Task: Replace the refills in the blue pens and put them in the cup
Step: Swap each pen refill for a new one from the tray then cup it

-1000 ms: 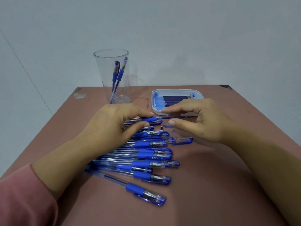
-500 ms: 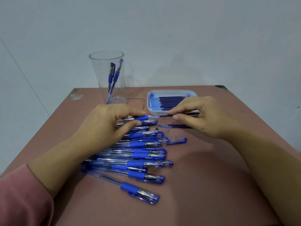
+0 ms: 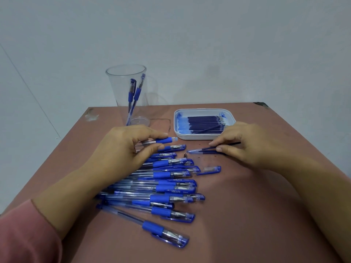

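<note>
The right hand (image 3: 245, 147) pinches a thin dark refill (image 3: 225, 145) between thumb and fingertips, low over the counter (image 3: 247, 215). The left hand (image 3: 125, 149) curls round an open pen (image 3: 165, 140), whose front end is bare and points right. The two are now well apart. Half a second ago the refill was still partly inside this pen and the right hand was drawing it out.

A second refill (image 3: 197, 152) lies on the counter just beside the held one. A small metal tip (image 3: 185, 155) and a loose cap (image 3: 209, 169) lie between the hands. Just past the right hand is the white tray (image 3: 205, 138) of fresh refills.

Only two finished pens (image 3: 133, 92) stand in the cup (image 3: 117, 88), far left. A big pile of pens (image 3: 167, 186) lies near the left hand. I think this job has only just begun, and this pen needs a new refill, its tip and its cap.
</note>
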A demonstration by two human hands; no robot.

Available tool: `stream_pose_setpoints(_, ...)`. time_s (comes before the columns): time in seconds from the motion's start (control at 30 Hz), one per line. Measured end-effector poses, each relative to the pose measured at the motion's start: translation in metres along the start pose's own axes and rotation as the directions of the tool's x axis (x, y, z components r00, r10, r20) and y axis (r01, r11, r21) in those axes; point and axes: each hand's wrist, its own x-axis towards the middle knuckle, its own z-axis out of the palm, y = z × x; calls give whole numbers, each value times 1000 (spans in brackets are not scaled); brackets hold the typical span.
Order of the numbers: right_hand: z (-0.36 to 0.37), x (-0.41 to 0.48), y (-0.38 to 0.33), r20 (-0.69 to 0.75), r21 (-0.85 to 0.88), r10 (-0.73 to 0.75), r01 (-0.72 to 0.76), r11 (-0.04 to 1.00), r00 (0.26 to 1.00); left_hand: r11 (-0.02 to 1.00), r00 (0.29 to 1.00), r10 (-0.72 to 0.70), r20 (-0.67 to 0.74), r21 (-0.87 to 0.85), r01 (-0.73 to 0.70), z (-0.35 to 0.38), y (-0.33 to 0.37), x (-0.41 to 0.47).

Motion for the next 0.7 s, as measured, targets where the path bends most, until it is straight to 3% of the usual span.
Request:
stream_pose_setpoints(0.17,2,2,2,52,-119,17,-11,993,999,1000,1000,12,-5,-5,-12,0,0,0)
stream_pose_setpoints(0.3,-12,5,-1,-137,-61,17,-26,998,990,1000,1000,21,-18,-8,-21,1,-1,0)
stream_pose_setpoints(0.37,-23,13,0,-160,-57,48,-57,997,986,1000,999,20,-29,-6,-20,1,-1,0)
stream_pose_setpoints(0.53,-30,46,14,29,-141,215,-209,968,976,1000,1000,7,-24,2,-7,0,-2,0)
stream_pose_setpoints(0.7,-26,64,8,188,-159,248,-220,962,950,1000,1000,-16,-13,5,16,-1,-4,0)
